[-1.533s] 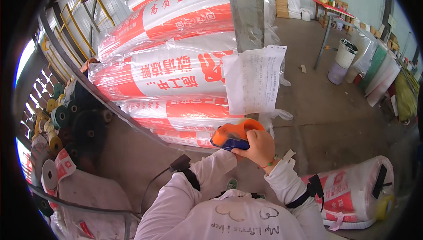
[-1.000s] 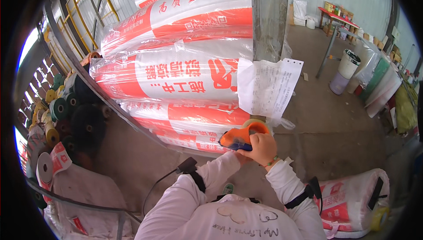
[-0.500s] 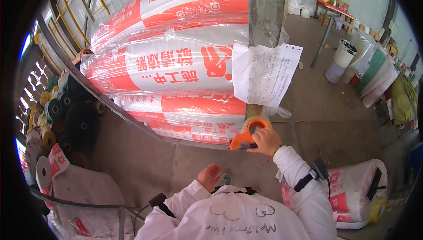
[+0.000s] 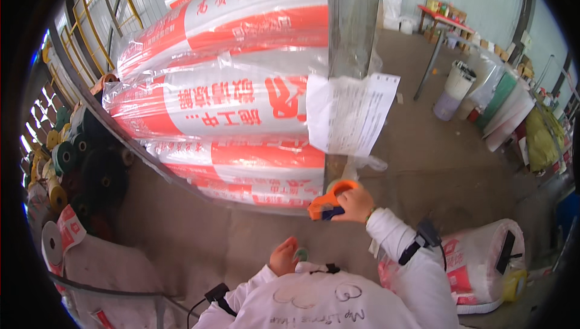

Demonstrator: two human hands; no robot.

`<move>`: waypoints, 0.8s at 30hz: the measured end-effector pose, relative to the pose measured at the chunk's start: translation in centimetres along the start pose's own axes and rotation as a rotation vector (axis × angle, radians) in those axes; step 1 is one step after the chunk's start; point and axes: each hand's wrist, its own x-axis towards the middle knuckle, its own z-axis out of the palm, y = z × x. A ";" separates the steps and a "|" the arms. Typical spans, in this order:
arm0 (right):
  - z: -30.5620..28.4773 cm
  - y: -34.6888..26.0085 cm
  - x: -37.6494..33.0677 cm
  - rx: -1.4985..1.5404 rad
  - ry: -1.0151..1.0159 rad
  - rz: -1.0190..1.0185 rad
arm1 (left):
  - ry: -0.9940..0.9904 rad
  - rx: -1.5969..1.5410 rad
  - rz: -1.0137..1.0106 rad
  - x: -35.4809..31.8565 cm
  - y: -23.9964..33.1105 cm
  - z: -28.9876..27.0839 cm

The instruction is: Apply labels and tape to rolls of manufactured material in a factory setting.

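Note:
My right hand grips an orange tape dispenser with a dark blue lower part. It is just below the foot of a grey metal post. A roll of tape sits in the dispenser, partly hidden by the post's lower end and my fingers. My left hand is close to my body, holding nothing, its fingers loosely stretched. Large plastic-wrapped rolls in white and red are stacked on a frame in front of me. A printed paper sheet is attached at the post.
Spools of yarn pile up at the left. Wrapped rolls lie at lower left, and another at lower right beside a yellow tape roll. A bucket and leaning rolls stand right. A red table is farther back.
My right hand and the tape dispenser have shifted slightly left and down in view, along with the whole scene. My left hand has come lower, nearer my body.

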 end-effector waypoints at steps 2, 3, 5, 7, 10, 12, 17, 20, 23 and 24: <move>-1.4 -0.3 1.0 0.000 0.083 0.012 | 0.053 0.051 0.093 -0.1 0.4 1.4; -3.6 -1.9 2.2 0.064 0.194 -0.024 | 0.157 0.088 0.166 -0.2 0.3 1.3; -8.7 -3.9 3.6 0.101 0.293 -0.056 | 0.129 0.063 0.283 2.0 -1.1 -0.7; -12.5 -4.0 6.2 0.100 0.582 -0.107 | 0.112 0.063 0.387 2.0 -1.0 -0.8; -16.3 -2.4 9.4 0.241 0.576 0.044 | -0.018 0.513 0.405 0.0 0.1 1.2; -18.8 -2.3 12.0 0.321 0.867 0.057 | -0.036 0.115 0.283 1.6 -0.6 2.9; -28.7 -2.6 19.3 0.358 1.159 -0.067 | -0.094 -0.026 0.311 -1.5 3.6 7.4; -32.3 -4.4 19.9 0.527 1.120 0.083 | -0.137 -0.035 0.405 -1.0 5.5 7.5; -29.4 -3.6 16.9 0.910 1.033 -0.138 | -0.175 0.110 0.759 -0.2 8.6 7.2; -28.7 -2.9 16.6 0.875 1.036 -0.179 | -0.190 0.245 0.963 -0.7 9.5 8.4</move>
